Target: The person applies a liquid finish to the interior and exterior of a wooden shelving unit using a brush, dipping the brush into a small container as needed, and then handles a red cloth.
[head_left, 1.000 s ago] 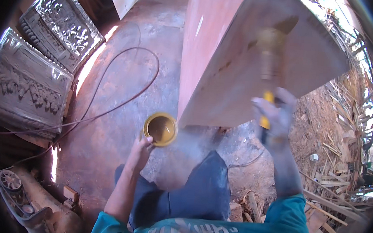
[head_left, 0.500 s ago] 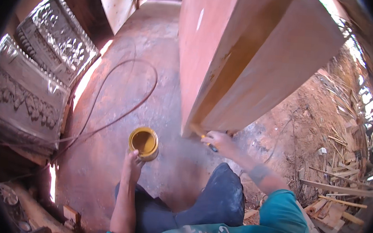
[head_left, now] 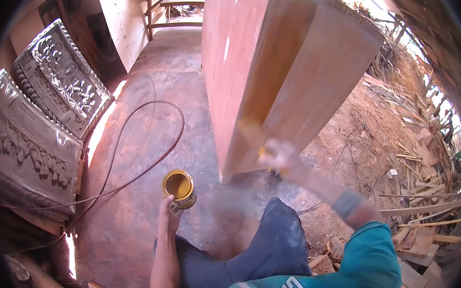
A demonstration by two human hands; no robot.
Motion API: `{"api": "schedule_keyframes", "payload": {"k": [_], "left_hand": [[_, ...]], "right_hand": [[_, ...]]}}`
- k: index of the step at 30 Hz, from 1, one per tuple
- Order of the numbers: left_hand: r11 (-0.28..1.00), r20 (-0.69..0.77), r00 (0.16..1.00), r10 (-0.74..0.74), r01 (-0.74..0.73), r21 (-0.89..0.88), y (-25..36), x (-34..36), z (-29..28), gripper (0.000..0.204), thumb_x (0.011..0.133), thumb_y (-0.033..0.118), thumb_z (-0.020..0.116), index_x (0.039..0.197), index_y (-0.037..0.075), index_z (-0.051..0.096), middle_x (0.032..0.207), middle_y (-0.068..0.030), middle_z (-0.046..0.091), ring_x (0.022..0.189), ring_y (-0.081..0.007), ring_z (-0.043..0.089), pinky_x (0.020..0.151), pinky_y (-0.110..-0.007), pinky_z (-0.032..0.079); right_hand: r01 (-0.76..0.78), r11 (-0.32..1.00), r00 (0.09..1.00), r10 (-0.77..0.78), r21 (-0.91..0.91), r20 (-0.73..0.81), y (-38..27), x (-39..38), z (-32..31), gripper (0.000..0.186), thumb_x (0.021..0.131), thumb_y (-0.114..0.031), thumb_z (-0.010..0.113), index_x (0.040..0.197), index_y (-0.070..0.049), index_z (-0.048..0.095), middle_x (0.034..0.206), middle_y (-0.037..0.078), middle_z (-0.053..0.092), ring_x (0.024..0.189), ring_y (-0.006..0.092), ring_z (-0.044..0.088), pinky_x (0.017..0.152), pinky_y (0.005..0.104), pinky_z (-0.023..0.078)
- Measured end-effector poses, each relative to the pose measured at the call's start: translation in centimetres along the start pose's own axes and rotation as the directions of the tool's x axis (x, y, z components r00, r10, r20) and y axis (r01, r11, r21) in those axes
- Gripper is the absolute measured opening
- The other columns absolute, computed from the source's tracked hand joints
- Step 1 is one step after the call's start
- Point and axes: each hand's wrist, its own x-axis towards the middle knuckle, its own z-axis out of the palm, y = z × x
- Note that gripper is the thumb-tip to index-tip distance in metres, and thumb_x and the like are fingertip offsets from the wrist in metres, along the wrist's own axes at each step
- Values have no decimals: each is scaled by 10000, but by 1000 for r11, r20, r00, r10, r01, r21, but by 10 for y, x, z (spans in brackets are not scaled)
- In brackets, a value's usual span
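Observation:
My left hand grips a round can with a yellow rim, tilted a little and holding yellow-brown liquid. In front of me stands a tall pale wooden cabinet. A wet yellow-brown band runs down its near side panel, along the left edge. My right hand, smeared by motion, is closed on a paintbrush. The brush's blurred bristles lie at the lower end of that band, by the cabinet's corner edge.
Two carved grey panels lean at the left. A thin hose loops over the concrete floor. Wood offcuts lie heaped on the right. At the back stands a wooden bench with things on it.
My right hand and the brush have moved up the cabinet's side. The view has shifted, showing more of the bench at the back. My left hand still holds the can.

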Motion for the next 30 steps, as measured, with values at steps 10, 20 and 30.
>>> {"api": "schedule_keyframes", "payload": {"k": [10, 20, 30], "left_hand": [[995, -38, 999, -38, 35, -90, -5, 14, -38, 792, 784, 444, 701, 1453, 192, 360, 1420, -186, 396, 1320, -339, 396, 1094, -522, 317], [995, -42, 998, -39, 35, -98, 6, 11, -33, 1048, 742, 500, 731, 1523, 77, 176, 1487, -267, 271, 1402, -393, 294, 1162, -542, 207], [995, -29, 999, -45, 42, -90, 6, 4, -9, 1062, 724, 482, 743, 1530, 105, 163, 1505, -258, 222, 1422, -399, 241, 1172, -565, 168]], "right_hand": [[66, 781, 880, 247, 621, -405, 43, 156, -227, 173, 937, -131, 648, 1083, -38, 666, 1019, 65, 654, 932, 146, 632, 786, 298, 524], [-151, 988, 731, 115, 4, -672, 37, 108, -138, 131, 953, -174, 626, 1016, -60, 612, 971, 105, 599, 891, 236, 631, 793, 360, 503], [-97, 995, 627, 84, 29, -774, -13, 183, -140, 128, 880, -125, 693, 978, -89, 618, 894, 121, 534, 827, 301, 578, 718, 393, 484]]}}
